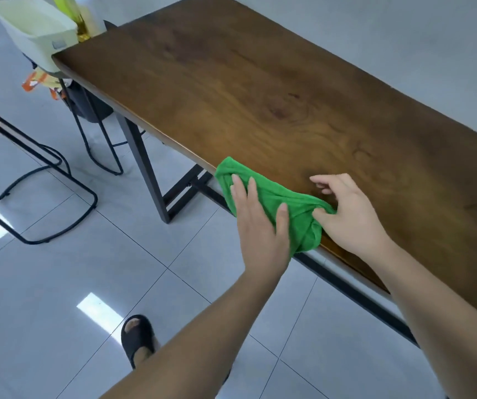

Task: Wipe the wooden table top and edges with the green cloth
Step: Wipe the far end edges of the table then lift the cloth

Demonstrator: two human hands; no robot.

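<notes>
A long dark wooden table top (260,90) on a black metal frame runs from the far left to the near right. The green cloth (271,197) is draped over its near edge, bunched and hanging a little below the rim. My left hand (257,223) lies flat with straight fingers against the cloth at the table's edge. My right hand (349,214) rests on the table top and pinches the cloth's right end between thumb and curled fingers.
A cream plastic bin (36,33) stands at the table's far left corner, with bottles behind it. Two black metal stools (44,174) stand on the glossy tiled floor to the left. My foot in a black sandal (138,338) is below.
</notes>
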